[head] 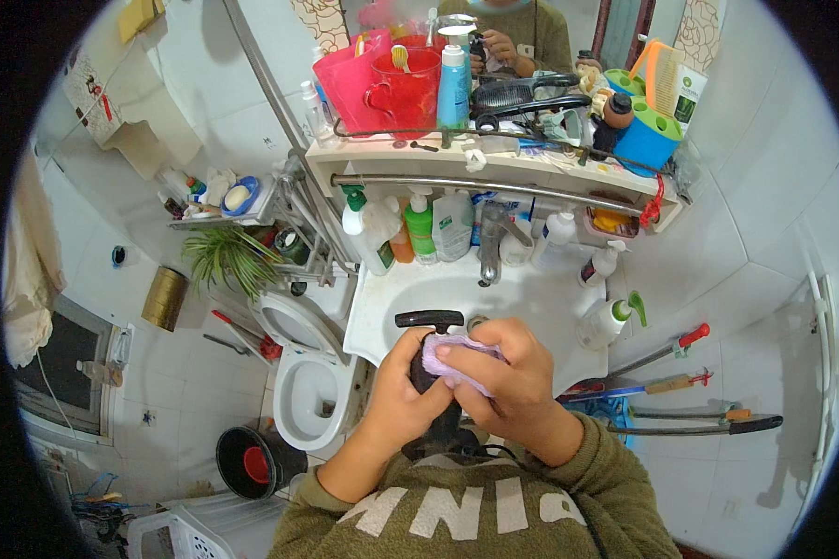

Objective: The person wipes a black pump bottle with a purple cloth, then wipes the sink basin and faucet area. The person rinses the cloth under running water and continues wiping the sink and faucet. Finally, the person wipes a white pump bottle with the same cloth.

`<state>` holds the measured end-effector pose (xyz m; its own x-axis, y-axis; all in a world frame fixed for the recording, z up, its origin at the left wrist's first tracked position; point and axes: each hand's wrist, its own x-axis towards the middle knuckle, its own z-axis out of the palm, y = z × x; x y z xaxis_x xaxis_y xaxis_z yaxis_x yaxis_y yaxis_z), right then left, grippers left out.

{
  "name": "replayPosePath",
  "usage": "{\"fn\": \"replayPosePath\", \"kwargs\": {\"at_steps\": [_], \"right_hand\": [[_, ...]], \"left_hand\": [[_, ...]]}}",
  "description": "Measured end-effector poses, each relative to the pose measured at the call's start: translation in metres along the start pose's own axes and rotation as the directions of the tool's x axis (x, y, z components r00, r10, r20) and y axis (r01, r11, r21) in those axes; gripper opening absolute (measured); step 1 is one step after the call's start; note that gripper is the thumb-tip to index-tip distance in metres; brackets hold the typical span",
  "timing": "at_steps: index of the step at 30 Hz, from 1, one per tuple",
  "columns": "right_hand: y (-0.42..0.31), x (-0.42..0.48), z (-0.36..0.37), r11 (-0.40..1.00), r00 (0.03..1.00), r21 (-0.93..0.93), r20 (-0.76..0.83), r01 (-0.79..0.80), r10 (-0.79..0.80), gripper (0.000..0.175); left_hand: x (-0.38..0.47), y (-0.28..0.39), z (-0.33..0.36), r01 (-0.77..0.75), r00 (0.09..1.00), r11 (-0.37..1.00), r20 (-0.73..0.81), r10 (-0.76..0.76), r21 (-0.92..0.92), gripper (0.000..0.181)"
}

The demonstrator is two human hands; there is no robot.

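Note:
Close to my chest, above the front of the white washbasin point(405, 307), I hold a dark bottle point(423, 381) with a black pump head point(430, 319). My left hand point(405, 384) is wrapped around the bottle's body from the left. In my right hand point(507, 370) is a bunched lilac cloth point(461, 356), pressed against the upper part of the bottle just below the pump head. Fingers and cloth cover much of the bottle. A metal faucet point(491, 244) stands at the basin's back, beyond my hands.
Several bottles line the basin's back, including a green pump bottle point(421, 227); a white pump bottle point(601, 325) stands at right. Above, a shelf point(566, 164) carries red cups point(409, 91) and combs. To the left are a toilet point(307, 398) and a black bucket point(245, 461). Mop handles point(692, 423) lean at right.

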<state>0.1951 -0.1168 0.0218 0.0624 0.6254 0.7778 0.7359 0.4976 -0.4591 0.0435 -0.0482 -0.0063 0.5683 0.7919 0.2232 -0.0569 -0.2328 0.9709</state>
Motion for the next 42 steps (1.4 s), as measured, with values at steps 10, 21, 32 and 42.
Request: {"fn": "replayPosePath", "kwargs": {"at_steps": [10, 21, 32, 42], "right_hand": [[-0.004, 0.003, -0.007, 0.989, 0.996, 0.144, -0.088, -0.016, 0.029, 0.034], [-0.003, 0.005, 0.007, 0.902, 0.969, 0.366, -0.008, -0.227, 0.248, 0.026], [-0.008, -0.004, -0.006, 0.914, 0.979, 0.353, 0.108, -0.198, 0.17, 0.034], [0.0, -0.012, -0.005, 0.58, 0.836, 0.676, 0.098, -0.454, 0.54, 0.027]], "left_hand": [[-0.002, 0.013, -0.003, -0.005, 0.999, 1.0, -0.04, 0.005, 0.018, 0.044], [-0.011, 0.019, 0.004, -0.015, 0.997, 0.997, 0.079, 0.021, -0.077, 0.053], [-0.007, 0.01, 0.005, 0.064, 0.996, 0.991, 0.068, -0.057, -0.118, 0.054], [-0.011, 0.018, 0.0, 0.104, 0.989, 0.969, 0.128, -0.077, -0.223, 0.053]]}}
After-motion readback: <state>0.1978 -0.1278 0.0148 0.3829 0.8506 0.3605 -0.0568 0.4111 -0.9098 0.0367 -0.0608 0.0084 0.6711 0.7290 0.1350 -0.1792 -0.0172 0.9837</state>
